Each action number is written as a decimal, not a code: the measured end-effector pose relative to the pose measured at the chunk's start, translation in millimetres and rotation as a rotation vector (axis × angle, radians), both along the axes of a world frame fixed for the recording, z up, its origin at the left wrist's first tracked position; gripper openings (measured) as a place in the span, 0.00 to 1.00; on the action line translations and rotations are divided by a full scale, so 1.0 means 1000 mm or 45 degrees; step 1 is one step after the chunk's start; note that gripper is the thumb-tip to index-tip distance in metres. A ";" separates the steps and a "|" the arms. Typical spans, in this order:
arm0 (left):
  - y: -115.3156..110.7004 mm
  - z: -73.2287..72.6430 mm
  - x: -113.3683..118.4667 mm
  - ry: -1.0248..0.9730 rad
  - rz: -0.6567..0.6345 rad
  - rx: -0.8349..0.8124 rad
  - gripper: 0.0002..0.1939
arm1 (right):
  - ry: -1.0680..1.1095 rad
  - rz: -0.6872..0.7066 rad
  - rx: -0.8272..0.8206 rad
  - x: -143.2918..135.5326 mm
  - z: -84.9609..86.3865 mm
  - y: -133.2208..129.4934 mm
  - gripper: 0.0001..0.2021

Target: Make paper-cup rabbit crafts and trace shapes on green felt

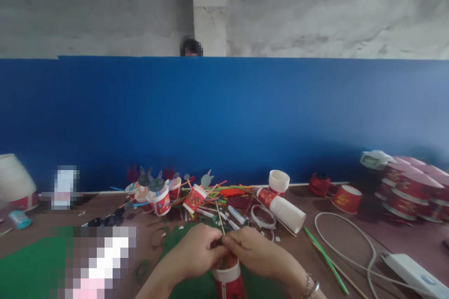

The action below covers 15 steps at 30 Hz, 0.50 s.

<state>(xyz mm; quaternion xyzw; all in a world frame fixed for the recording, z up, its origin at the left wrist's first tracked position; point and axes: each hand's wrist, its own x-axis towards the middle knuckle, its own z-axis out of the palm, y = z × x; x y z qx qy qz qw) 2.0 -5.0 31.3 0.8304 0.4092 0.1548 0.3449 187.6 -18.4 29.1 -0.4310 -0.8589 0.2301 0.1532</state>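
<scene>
My left hand (194,251) and my right hand (257,251) meet at the bottom centre, fingertips pinched together on a thin wooden stick (220,218) that rises between them. Just below the fingers stands a red paper cup (229,281) with a white band, partly hidden by both hands. It rests on green felt (182,236). A bracelet sits on my right wrist.
Finished cups with paper ears (159,198) and coloured sticks (224,191) lie behind my hands. A stack of cups (282,208) lies on its side to the right, beside a green stick (324,257), a white cable (351,238), a power strip (414,273) and stacked red cups (410,191). A blue partition (224,117) closes the back.
</scene>
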 end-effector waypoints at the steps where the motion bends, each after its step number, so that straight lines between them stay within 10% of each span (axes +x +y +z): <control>1: 0.000 0.000 -0.001 0.002 -0.016 0.041 0.11 | 0.015 -0.021 0.002 -0.002 0.000 0.000 0.24; 9: -0.001 -0.003 0.006 0.028 -0.018 0.402 0.08 | 0.063 -0.089 0.122 -0.014 0.002 -0.003 0.27; 15: 0.014 0.005 -0.019 -0.030 0.143 0.110 0.09 | 0.418 -0.255 0.031 -0.009 -0.006 0.010 0.22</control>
